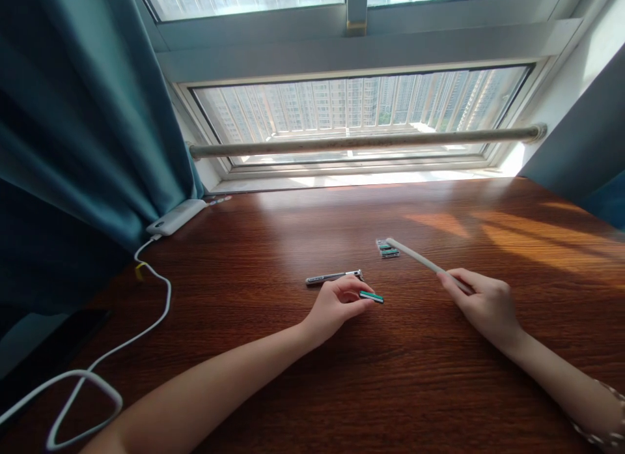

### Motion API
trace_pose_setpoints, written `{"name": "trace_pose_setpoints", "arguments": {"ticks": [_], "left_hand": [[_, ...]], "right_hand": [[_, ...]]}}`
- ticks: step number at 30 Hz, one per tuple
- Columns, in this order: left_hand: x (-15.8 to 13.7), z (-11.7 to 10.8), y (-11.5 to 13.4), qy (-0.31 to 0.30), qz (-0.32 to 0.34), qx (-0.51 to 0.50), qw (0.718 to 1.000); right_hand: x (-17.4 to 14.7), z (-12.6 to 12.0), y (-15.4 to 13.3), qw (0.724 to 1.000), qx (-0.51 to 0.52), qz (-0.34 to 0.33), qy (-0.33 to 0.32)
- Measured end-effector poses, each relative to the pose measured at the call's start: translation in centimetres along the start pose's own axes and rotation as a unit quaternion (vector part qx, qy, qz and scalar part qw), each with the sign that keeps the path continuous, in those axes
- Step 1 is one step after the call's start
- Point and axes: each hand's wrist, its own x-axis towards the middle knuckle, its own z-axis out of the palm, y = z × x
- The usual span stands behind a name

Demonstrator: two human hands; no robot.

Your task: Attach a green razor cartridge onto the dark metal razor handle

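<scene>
In my left hand (336, 303) a razor blade cartridge (372, 297), with a green strip and dark edges, is pinched between thumb and fingers just above the table. Right behind those fingers lies a silver and black razor handle (326, 279), partly hidden by them. My right hand (488, 304) is closed around one end of a slim, pale stick (417, 257), whose kind I cannot make out. The stick's far end reaches a small clear holder (388, 252) with several green-striped cartridges; whether it touches the holder, I cannot tell.
The brown wooden table (273, 389) runs up to a window with a horizontal rail (351, 142). At the back left, a white power bank (176, 217) trails a white cable (168, 297) along the left side. A blue-green curtain (97, 102) hangs there.
</scene>
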Motion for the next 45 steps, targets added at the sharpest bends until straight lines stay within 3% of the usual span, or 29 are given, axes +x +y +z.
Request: {"name": "trace_pose_setpoints", "arguments": {"ticks": [2,4,7,12,20,39,42,45], "left_hand": [[-0.2,0.1,0.0,-0.026,0.019,0.043,0.999],[-0.3,0.2,0.2,-0.045,0.036,0.086,0.995],[-0.5,0.3,0.4,-0.062,0.056,0.134,0.987],[-0.5,0.4,0.3,-0.074,0.084,0.172,0.979],[-0.6,0.4,0.1,-0.073,0.095,0.181,0.976],[-0.6,0.5,-0.2,-0.066,0.118,0.194,0.972],[-0.6,0.5,-0.2,-0.065,0.120,0.194,0.972],[-0.6,0.5,-0.3,-0.064,0.120,0.195,0.971]], "right_hand": [[0.8,0.0,0.8,0.997,-0.059,0.046,0.012],[1.5,0.2,1.8,0.992,-0.102,0.071,-0.016],[2.1,0.7,3.2,0.993,-0.096,0.038,-0.063],[2.1,1.7,4.2,0.995,-0.085,-0.008,-0.051],[1.9,2.2,4.4,0.995,-0.090,-0.011,-0.045],[1.2,1.0,2.5,0.974,-0.218,0.021,-0.048],[1.1,0.7,1.7,0.983,-0.179,-0.021,-0.011],[0.4,0.2,-0.7,0.993,-0.024,-0.116,-0.005]]}}
